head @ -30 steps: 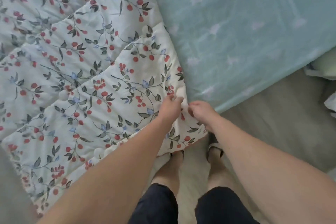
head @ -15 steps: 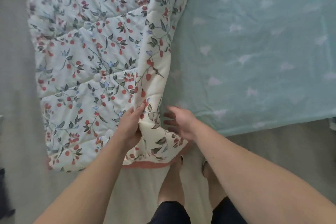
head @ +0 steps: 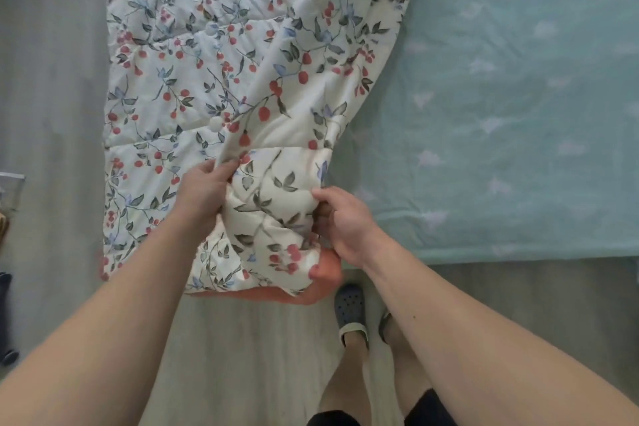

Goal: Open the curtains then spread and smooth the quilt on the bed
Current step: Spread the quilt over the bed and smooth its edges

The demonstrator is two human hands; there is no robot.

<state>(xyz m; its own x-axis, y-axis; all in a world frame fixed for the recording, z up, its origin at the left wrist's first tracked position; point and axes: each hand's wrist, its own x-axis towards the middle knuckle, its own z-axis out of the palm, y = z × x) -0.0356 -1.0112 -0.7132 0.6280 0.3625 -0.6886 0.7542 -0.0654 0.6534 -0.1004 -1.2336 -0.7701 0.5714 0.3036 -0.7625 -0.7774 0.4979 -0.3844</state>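
Observation:
A white quilt printed with red berries and grey leaves lies folded over the left part of the bed, its lower end hanging over the bed's near edge. A pink underside shows at its bottom hem. My left hand grips a raised fold of the quilt from the left. My right hand pinches the quilt's bunched corner from the right. Between the two hands the corner stands lifted off the bed. The pale green sheet with white shapes lies bare to the right.
Grey floor runs along the bed's near edge and left side. My feet in grey sandals stand just below the quilt corner. A dark object and a pale box edge sit at the far left.
Both hands have taken a firmer hold and lifted the quilt corner. The right hand, open beside it half a second ago, now pinches it. The view has shifted left.

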